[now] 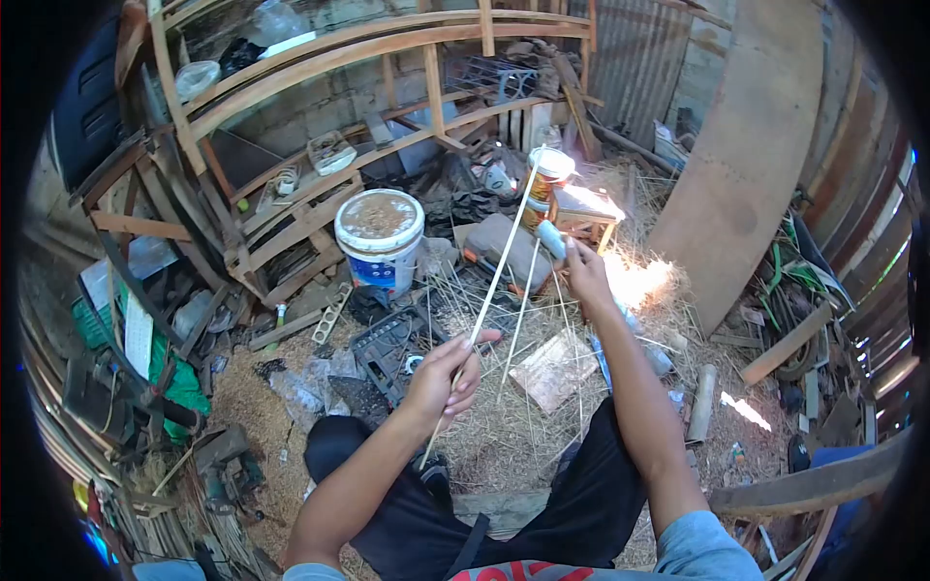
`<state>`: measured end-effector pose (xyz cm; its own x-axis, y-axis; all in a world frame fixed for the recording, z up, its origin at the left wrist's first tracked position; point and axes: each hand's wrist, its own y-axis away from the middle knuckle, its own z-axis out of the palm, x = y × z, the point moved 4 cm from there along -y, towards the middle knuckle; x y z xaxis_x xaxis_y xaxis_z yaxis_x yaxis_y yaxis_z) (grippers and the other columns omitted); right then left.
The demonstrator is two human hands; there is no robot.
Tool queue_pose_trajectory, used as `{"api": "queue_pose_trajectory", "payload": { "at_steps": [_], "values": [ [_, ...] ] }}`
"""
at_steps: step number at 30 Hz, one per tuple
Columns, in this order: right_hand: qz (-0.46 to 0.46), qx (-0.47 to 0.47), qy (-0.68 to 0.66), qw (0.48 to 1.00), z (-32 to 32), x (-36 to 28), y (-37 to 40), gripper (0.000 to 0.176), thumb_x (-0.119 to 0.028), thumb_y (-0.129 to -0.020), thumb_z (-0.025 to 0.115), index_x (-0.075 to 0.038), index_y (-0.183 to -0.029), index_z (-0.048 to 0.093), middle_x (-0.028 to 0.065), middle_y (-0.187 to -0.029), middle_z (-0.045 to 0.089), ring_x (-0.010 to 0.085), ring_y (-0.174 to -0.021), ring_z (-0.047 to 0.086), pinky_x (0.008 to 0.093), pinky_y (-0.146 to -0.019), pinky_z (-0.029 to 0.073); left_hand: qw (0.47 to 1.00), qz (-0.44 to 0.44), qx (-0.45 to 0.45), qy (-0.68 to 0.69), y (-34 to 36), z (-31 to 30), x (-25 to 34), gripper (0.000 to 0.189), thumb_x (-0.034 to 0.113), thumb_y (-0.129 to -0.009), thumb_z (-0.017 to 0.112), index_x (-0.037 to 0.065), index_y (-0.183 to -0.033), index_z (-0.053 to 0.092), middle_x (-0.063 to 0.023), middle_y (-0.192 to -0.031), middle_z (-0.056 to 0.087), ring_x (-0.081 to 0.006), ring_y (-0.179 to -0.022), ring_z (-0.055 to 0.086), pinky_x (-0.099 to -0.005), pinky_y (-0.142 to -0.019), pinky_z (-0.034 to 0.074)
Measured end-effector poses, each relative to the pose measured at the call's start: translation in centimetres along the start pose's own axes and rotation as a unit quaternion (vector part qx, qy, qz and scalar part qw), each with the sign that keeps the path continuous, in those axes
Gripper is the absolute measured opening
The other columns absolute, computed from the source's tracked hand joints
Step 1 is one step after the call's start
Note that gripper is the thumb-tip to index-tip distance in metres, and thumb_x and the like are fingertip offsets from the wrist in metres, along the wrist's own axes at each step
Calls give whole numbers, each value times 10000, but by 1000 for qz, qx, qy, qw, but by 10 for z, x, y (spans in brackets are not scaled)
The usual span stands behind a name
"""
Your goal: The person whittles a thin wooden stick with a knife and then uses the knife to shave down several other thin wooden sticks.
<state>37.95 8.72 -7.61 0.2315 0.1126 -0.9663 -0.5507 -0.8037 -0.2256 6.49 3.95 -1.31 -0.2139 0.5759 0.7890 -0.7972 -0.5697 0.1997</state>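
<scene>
A long thin pale stick (504,257) slants up from my left hand (447,380), whose fingers are closed round its lower part. My right hand (587,273) is closed on a light blue cylindrical object (550,238), held near a small wooden stool (585,203). Further thin sticks (521,315) lean and lie on the ground between my knees and the stool. A square wooden board (554,370) lies on the shavings below my right hand.
A white and blue bucket (380,242) stands at the left, near an open black tool case (387,351). Wooden shelving (320,48) lines the back. A wide plank (741,155) leans at the right. Bright sunlight falls beside the stool.
</scene>
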Motion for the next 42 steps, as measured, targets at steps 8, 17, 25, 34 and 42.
{"api": "queue_pose_trajectory", "payload": {
  "at_steps": [8, 17, 25, 34, 42],
  "values": [
    [97, -77, -245, 962, 76, -81, 68, 196, -225, -957, 620, -50, -1044, 634, -19, -702, 579, 10, -422, 355, 186, -365, 231, 1000, -9, 8, -25, -16, 17, -20, 369, 177, -1039, 329, -32, -1318, 452, 14, -566, 358, -56, -368, 286, -194, -317, 267],
    [-36, 42, -68, 996, 53, -46, 55, 249, -297, -951, 630, -48, -949, 628, -53, -652, 518, 20, -437, 375, 196, -392, 276, 998, -14, -18, -56, -11, 9, -30, 381, 220, -1050, 335, -19, -1323, 452, 15, -576, 384, -52, -374, 310, -189, -337, 289],
    [102, 52, -206, 972, 18, -60, 42, 263, -306, -946, 633, -53, -875, 642, -35, -678, 507, 33, -456, 409, 201, -404, 314, 997, -42, -37, -50, -7, 15, -37, 382, 206, -1050, 333, -19, -1335, 452, 10, -589, 404, -43, -375, 297, -181, -337, 279],
    [49, 54, -131, 989, 10, -47, 28, 273, -323, -951, 627, -66, -860, 635, -51, -648, 505, 33, -489, 433, 208, -409, 321, 993, -52, -69, -75, 1, 15, -40, 452, 116, -1011, 327, 4, -1448, 342, 7, -594, 414, -39, -375, 291, -181, -341, 273],
    [-182, -17, 45, 982, 57, -93, 68, 384, -294, -1035, 427, 31, -1112, 617, 50, -663, 565, 132, -611, 544, 297, -605, 450, 995, 10, -42, 91, -3, 8, -25, 481, 91, -986, 325, 37, -1464, 325, 36, -565, 300, -52, -383, 257, -194, -338, 241]
  ]
}}
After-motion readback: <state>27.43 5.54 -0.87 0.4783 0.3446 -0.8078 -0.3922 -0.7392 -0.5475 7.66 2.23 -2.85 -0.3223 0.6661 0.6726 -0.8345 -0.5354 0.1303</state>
